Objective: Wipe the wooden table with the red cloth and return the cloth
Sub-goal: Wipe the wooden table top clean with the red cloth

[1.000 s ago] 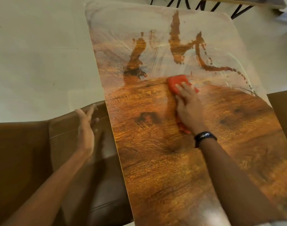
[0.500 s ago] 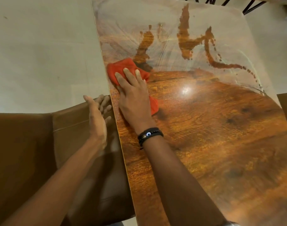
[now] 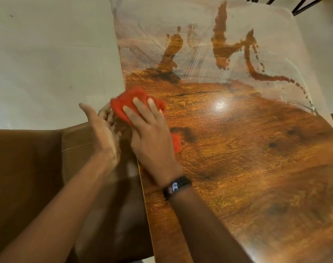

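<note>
My right hand (image 3: 152, 135) presses the red cloth (image 3: 130, 100) flat, fingers spread, at the left edge of the wooden surface (image 3: 247, 168). My left hand (image 3: 103, 133), fingers relaxed, sits just beside that edge, perhaps touching the cloth.

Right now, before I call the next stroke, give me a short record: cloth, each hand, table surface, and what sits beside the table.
cloth: red cloth bunched at the table's left edge, partly under the right hand
right: right hand flat on the cloth, fingers straight, pressing
left: left hand open beside the table's left edge, next to the cloth; contact unclear
table: wooden table, near part glossy, far part hazy with dark streaks
beside: brown seat along the left edge
wrist: black band on the right wrist
</note>
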A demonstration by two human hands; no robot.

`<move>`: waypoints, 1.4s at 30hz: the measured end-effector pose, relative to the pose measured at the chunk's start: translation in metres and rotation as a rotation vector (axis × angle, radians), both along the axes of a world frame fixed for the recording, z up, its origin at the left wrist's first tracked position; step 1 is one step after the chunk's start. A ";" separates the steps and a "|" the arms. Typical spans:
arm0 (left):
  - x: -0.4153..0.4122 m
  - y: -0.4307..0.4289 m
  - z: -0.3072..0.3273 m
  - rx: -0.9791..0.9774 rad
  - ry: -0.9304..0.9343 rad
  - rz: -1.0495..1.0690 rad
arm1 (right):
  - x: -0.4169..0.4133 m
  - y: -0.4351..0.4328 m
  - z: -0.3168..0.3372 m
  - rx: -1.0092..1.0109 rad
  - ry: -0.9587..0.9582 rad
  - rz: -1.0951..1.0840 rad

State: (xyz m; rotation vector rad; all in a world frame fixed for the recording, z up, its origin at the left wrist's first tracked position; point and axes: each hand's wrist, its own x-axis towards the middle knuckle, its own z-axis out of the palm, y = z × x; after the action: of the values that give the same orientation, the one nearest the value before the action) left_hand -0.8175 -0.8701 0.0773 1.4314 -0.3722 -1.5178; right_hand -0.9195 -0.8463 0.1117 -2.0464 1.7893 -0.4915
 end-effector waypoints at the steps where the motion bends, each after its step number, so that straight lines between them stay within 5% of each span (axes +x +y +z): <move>1: -0.004 -0.008 0.003 -0.018 -0.025 -0.012 | -0.001 -0.025 -0.002 -0.004 -0.003 -0.007; 6: -0.030 -0.066 0.029 -0.086 -0.183 -0.039 | -0.065 -0.105 -0.001 0.017 -0.039 -0.151; 11: -0.052 -0.066 0.026 -0.113 -0.562 -0.057 | -0.208 -0.093 0.008 0.047 -0.009 -0.474; 16: -0.053 -0.067 0.025 -0.138 -0.586 -0.003 | -0.252 -0.073 0.014 0.058 0.011 -0.783; 19: -0.054 -0.063 0.025 -0.162 -0.567 0.004 | -0.191 -0.085 0.012 0.039 -0.026 -0.638; 24: -0.047 -0.064 0.018 -0.205 -0.449 0.123 | -0.043 -0.091 -0.004 -0.026 0.035 0.016; 27: -0.045 -0.064 0.010 -0.207 -0.399 0.195 | -0.026 -0.094 0.000 -0.011 0.024 0.215; 30: -0.048 -0.062 0.012 -0.207 -0.413 0.172 | -0.077 -0.098 0.004 0.020 0.029 0.122; 36: -0.052 -0.059 0.022 -0.221 -0.479 0.099 | -0.211 -0.094 0.012 0.055 -0.046 -0.524; 42: -0.057 -0.055 0.029 -0.306 -0.631 0.033 | -0.121 -0.052 0.009 0.070 -0.032 -0.244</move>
State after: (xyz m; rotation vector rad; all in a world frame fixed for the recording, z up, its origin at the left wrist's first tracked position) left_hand -0.8743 -0.9254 0.1063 1.6257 -0.9129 -0.8994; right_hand -1.0401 -0.8985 0.1208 -1.7733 2.0186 -0.5193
